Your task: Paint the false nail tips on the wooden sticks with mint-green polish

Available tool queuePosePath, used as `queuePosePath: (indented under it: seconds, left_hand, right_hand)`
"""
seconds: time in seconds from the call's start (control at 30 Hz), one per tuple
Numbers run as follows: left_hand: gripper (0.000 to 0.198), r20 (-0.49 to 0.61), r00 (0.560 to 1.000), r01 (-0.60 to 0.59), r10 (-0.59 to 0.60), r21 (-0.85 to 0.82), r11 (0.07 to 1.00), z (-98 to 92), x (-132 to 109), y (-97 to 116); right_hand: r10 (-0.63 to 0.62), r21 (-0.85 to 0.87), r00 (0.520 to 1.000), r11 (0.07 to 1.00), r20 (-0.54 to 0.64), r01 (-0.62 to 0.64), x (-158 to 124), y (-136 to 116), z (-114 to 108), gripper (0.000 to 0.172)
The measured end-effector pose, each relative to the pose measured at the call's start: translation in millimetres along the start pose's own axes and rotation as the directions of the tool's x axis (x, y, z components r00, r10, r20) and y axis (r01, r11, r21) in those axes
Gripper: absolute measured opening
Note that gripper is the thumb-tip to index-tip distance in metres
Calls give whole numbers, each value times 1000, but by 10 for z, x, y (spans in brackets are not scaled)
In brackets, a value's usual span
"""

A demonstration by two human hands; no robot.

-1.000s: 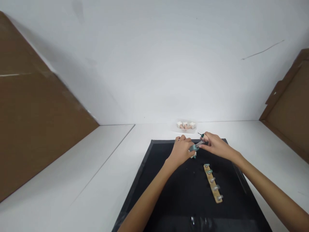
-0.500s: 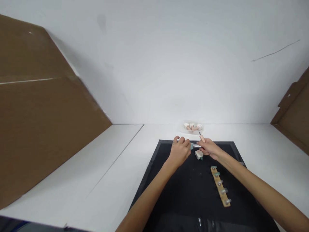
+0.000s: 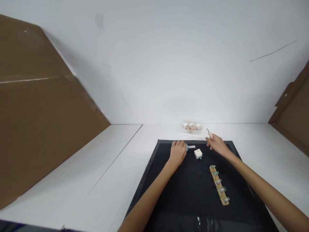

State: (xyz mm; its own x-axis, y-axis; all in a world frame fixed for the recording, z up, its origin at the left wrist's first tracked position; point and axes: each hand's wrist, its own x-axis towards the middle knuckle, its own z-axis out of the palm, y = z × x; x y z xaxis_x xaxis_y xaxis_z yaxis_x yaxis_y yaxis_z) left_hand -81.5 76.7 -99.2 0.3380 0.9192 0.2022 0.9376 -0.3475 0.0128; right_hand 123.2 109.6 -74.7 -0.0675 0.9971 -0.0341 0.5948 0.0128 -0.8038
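At the far left part of the black mat (image 3: 178, 193), my left hand (image 3: 178, 152) is closed around an object with a teal collar and a silvery rod (image 3: 191, 147) pointing right; its other end is hidden in the fingers. My right hand (image 3: 216, 144) grips a slim tool with a pale pink handle (image 3: 210, 135), its thin dark tip pointing up and left. Between the hands lies a small white block (image 3: 198, 153) with a teal piece at its lower side. Nearer to me, a wooden strip (image 3: 218, 185) carries a row of several teal and clear pieces.
Behind the mat, a clear plastic tray (image 3: 180, 130) holds white blocks with pinkish pegs. A brown board (image 3: 48, 129) leans along the left side, with another brown panel (image 3: 293, 112) at the right. A white wall (image 3: 169, 64) closes off the back.
My right hand has moved right, away from the silvery rod, taking the pink-handled tool with it. My left hand has lowered slightly and still holds the teal-collared object.
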Motion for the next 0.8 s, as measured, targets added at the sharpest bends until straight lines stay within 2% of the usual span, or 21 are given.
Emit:
queuePosePath:
  seconds: [0.13, 0.27, 0.33, 0.47, 0.57, 0.8]
  left_hand:
    - [23, 40, 999, 21, -18, -90, 996, -70, -29, 8]
    - [31, 74, 993, -70, 89, -228, 971, -132, -12, 136]
    - [36, 85, 987, -106, 136, -286, 952, -120, 21, 223]
    - [37, 89, 985, -105, 146, -359, 927, -49, 100, 319]
    - [37, 83, 985, -102, 150, -418, 903, -19, 131, 283]
    - [37, 4, 991, -109, 132, -532, 839, -54, 117, 32]
  right_hand:
    - [23, -7, 1000, 1000, -10, -23, -24, 93, -41, 20]
    - [33, 8, 999, 999, -15, -33, -41, 160, -45, 20]
    - [34, 21, 999, 999, -17, -34, -45, 191, -38, 18]
    - [34, 59, 999, 998, -21, -32, -60, 266, -28, 15]
    - [36, 93, 999, 995, -29, -33, -81, 335, -42, 15]
    - [67, 183, 997, 981, -40, -59, -154, 416, -66, 15]
